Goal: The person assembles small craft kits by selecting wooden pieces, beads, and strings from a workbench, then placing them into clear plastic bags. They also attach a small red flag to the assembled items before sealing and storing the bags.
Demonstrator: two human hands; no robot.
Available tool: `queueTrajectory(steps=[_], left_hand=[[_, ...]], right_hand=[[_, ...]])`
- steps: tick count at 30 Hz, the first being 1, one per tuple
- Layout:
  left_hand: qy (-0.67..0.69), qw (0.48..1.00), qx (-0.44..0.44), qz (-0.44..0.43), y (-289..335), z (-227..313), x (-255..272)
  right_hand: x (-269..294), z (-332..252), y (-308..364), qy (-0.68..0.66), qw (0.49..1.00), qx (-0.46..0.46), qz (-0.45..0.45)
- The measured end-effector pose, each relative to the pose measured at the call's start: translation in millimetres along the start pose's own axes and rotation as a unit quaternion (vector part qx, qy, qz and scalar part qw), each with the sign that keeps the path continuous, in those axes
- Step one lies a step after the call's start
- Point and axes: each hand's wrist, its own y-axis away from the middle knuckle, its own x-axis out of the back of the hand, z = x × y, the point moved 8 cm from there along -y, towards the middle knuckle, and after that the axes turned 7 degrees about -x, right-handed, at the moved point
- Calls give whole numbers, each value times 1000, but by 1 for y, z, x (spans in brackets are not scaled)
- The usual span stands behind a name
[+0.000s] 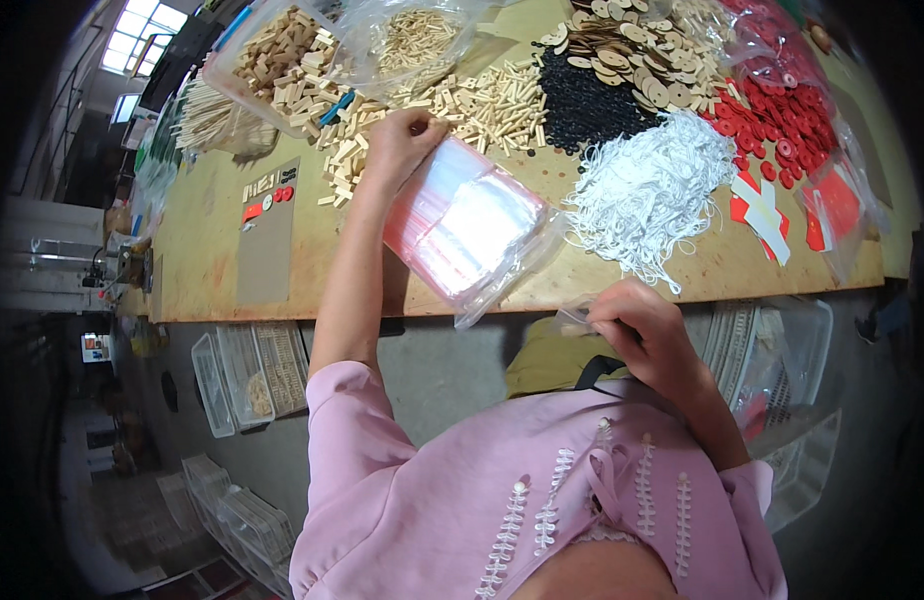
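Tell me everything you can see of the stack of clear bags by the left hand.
The stack of clear bags looks like thin, glossy plastic, with bright white glare on top and pinkish-red tints along its edges. It lies flat but slanted on the table, left of the white string pile. Loose clear film at its lower right reaches the table's near edge. The left hand is at its upper corner, fingertips apparently touching it.

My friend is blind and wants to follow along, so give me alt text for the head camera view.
A person's left hand touches a stack of clear plastic bags on a table, while the right hand pinches some clear plastic nearer the body. Nearby lie heaps of wooden pieces, black pieces, white string and red discs.
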Motion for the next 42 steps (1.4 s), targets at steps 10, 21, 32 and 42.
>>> queueTrajectory(steps=[10, 21, 32, 42], left_hand=[[339, 931, -96, -100, 130, 175, 0], [239, 955, -154, -82, 174, 203, 6], [136, 976, -172, -3, 135, 189, 13], [-118, 979, -163, -27, -16, 108, -62]], right_hand=[[-2, -31, -16, 43, 996, 70, 15], [-16, -49, -8, 119, 991, 62, -5], [-7, -42, -4, 137, 989, 49, 7], [-1, -33, -1, 127, 991, 39, 18]])
